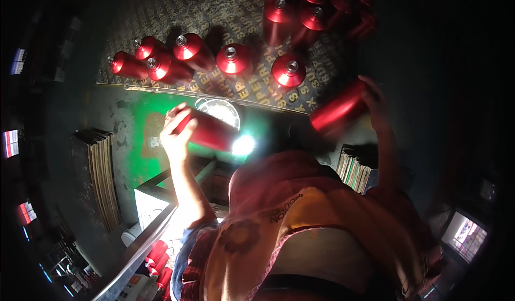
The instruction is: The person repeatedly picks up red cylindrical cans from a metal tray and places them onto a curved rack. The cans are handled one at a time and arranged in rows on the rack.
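Note:
My left hand (176, 131) is closed around a red metal bottle (212, 132), which lies tilted, its far end close to a bright white light (244, 145). Over on the right, in dimmer light, my right hand (377, 103) grips a second red bottle (338, 109), held slanted with its lower end toward the middle. Both bottles are off the table, in front of its near edge. Closest to them on the table stand a red bottle (288, 71) with a bare metal neck and another similar bottle (233, 59).
The table (209, 81) has a dark sheet with yellowish print. More red bottles (281, 14) crowd its far right; several stand at left. Below its edge is a round whitish basin (228, 113). Board stacks (99, 177) flank me. Red bottles (158, 261) lie at lower left.

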Motion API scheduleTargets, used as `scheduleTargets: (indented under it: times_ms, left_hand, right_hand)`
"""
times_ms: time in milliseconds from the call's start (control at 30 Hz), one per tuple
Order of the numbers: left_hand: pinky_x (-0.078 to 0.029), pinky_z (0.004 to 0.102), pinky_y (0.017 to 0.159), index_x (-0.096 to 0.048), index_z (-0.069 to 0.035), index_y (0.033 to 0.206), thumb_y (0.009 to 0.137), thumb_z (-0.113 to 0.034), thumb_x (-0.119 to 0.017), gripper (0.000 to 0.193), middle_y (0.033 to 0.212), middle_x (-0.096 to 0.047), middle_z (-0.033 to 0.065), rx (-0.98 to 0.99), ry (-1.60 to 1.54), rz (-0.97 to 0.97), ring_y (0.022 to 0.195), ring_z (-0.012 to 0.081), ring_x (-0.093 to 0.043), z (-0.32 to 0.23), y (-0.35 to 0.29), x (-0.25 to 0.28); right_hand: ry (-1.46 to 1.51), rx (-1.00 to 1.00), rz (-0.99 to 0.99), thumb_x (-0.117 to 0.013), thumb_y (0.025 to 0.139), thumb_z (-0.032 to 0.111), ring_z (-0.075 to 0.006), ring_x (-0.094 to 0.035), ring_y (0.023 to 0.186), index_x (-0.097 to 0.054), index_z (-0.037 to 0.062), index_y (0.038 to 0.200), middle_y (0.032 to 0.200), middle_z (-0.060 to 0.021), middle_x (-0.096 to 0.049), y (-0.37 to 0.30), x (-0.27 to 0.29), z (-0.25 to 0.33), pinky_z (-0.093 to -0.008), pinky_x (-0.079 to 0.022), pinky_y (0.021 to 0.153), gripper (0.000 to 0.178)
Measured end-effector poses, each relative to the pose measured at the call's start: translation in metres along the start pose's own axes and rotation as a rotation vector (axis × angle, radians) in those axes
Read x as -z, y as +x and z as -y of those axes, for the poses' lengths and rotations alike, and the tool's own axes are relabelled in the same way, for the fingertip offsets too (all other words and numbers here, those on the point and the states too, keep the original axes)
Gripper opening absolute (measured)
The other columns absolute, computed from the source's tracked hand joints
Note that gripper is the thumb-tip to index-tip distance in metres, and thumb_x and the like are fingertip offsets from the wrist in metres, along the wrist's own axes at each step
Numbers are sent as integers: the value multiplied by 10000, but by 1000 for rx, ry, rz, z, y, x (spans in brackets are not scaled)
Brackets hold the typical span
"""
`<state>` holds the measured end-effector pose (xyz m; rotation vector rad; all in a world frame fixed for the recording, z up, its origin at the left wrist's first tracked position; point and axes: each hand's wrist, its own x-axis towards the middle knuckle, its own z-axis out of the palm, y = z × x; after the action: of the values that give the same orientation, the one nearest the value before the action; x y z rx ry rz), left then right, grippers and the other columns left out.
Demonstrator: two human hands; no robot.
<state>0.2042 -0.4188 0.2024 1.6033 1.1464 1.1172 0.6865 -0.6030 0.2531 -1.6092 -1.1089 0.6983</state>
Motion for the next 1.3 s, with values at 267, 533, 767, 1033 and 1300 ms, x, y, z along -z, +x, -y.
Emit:
scheduleTargets:
  times_ms: [267, 533, 767, 1033, 1300]
  left_hand:
    - [-422, 361, 977, -796, -193, 964, 691, -122, -853, 288, 1228, -625, 53, -390, 523, -284, 1107, 232, -518, -37, 66, -101]
    - [-424, 372, 996, -800, -206, 979, 757, -140, -805, 232, 1240, -605, 64, -399, 719, -247, 1159, 254, -497, -37, 78, -104]
    - [-497, 308, 900, -762, -77, 1014, 833, -66, -730, 185, 1072, -686, 97, -291, 145, -5, 1013, 217, -634, -59, 119, -101]
    - [-399, 193, 463, -666, -46, 1224, 871, -73, -724, 358, 720, -603, -32, 101, -95, 227, 514, 18, -489, -71, 134, -90]
    - [-437, 210, 504, -723, -78, 1039, 815, -133, -788, 240, 768, -667, -39, 97, 94, 601, 566, 18, -518, -75, 96, -104]
  right_hand:
    - [-410, 287, -118, -790, 696, 75, -305, -518, 1166, -764, 225, 1091, 1346, -104, -529, 19, -35, -6, -379, -442, 986, 423]
    - [-485, 427, -39, -775, 668, 51, -339, -429, 1247, -772, 214, 1057, 1359, -89, -520, 22, -36, 20, -424, -392, 1048, 422]
    - [-176, 363, 113, -703, 812, -22, -139, -601, 842, -748, 65, 1007, 1087, -60, -627, 59, -51, 23, -253, -481, 737, 218]
    - [-29, 102, 224, -720, 860, 35, -2, -374, 595, -600, 56, 1304, 653, 88, -439, 72, -80, 42, -189, -321, 560, 461]
    - [-157, -26, 247, -740, 831, 71, -36, -436, 600, -667, 98, 1161, 652, 26, -526, 46, -135, 54, -226, -387, 567, 339]
